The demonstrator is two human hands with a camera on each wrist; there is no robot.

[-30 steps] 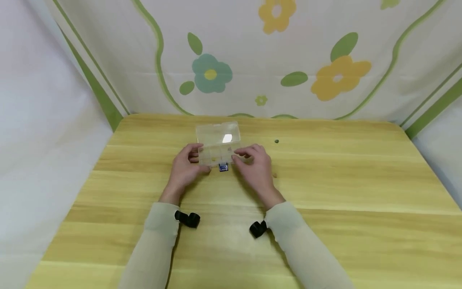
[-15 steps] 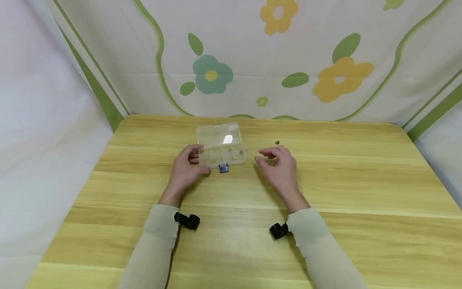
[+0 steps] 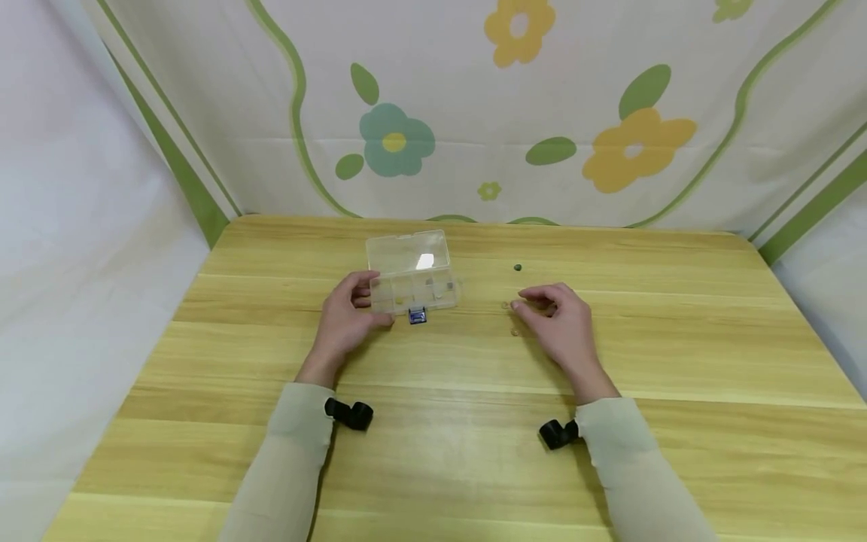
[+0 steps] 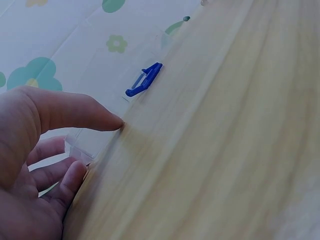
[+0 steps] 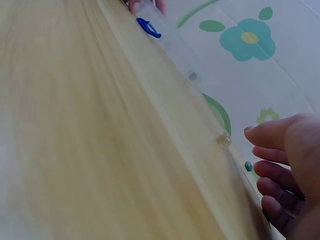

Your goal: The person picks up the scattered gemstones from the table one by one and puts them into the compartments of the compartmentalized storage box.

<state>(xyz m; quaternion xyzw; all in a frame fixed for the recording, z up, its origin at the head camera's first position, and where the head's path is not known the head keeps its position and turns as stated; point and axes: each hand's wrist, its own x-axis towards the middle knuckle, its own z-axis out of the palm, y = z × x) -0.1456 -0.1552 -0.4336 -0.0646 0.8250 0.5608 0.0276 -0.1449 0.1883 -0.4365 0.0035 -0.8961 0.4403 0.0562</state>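
A clear plastic compartment box [image 3: 404,297] lies on the table with its lid [image 3: 406,252] thrown back and a blue latch [image 3: 417,315] at its front. Several tiny pieces sit in its compartments. My left hand [image 3: 344,315] grips the box's left end, thumb at the front edge and fingers behind. To the right, my right hand [image 3: 562,324] has its thumb and fingers apart and loosely bent. Its thumb tip is right by a clear bead [image 3: 504,305]. A second clear bead [image 3: 515,332] lies nearer to me, and a dark green bead [image 5: 248,166] farther back.
The wood-grain table [image 3: 433,452] ends at a white cloth backdrop [image 3: 460,98] printed with flowers. White cloth also hangs at both sides. Each sleeve carries a small black wrist camera [image 3: 348,413].
My right hand has left the box's right end and moved right, to the clear bead. The box's right compartments have come into view. My left hand stays on the box.
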